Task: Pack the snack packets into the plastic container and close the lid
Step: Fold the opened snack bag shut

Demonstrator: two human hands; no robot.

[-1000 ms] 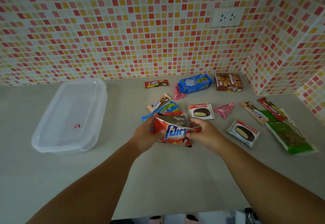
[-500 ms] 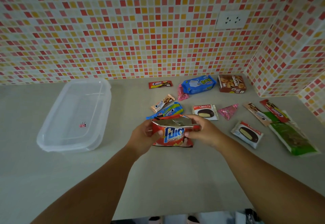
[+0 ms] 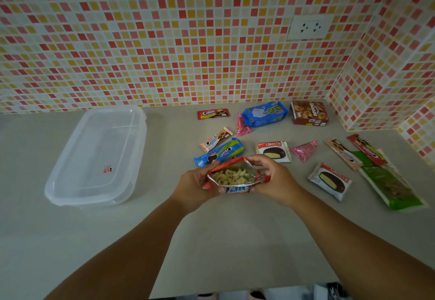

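Observation:
A red snack bag (image 3: 233, 177) is held over the counter between my left hand (image 3: 194, 185) and my right hand (image 3: 274, 178). Its top is pulled apart, showing silver foil and pale curled snacks inside. The clear plastic container (image 3: 94, 196) lies at the left with its lid on, nothing inside. Sealed packets lie beyond and right of my hands: a blue cream biscuit pack (image 3: 220, 152), two Choco Pie packs (image 3: 273, 150) (image 3: 330, 181), a long green packet (image 3: 393, 186) and a brown box (image 3: 308, 112).
Tiled walls close the back and the right corner, with a socket (image 3: 309, 28) on the back wall. More small packets, blue (image 3: 264, 113), red (image 3: 213, 113) and pink (image 3: 304, 150), are scattered along the back. The counter's front edge (image 3: 235, 292) is near my body.
The red bag was shut and facing me a second ago. Both hands have pulled its top apart and tipped the mouth up, so the snacks inside now show.

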